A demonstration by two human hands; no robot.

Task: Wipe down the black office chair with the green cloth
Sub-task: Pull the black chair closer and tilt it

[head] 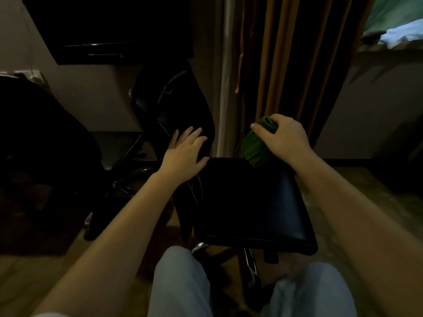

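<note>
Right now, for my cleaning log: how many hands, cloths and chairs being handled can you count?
Bare hands: 2, the left hand resting flat on the chair and the right hand gripping the cloth
Bunched green cloth: 1
Black padded office chair: 1
Total: 4

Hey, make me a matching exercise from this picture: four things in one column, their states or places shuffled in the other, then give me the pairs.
Column one:
1 left hand
2 right hand
3 green cloth
4 curtain

Column two:
A hangs beyond the chair seat
B bunched up at the seat's far edge
C fingers straight and spread
D curled round the cloth

Pairs: 1-C, 2-D, 3-B, 4-A
</note>
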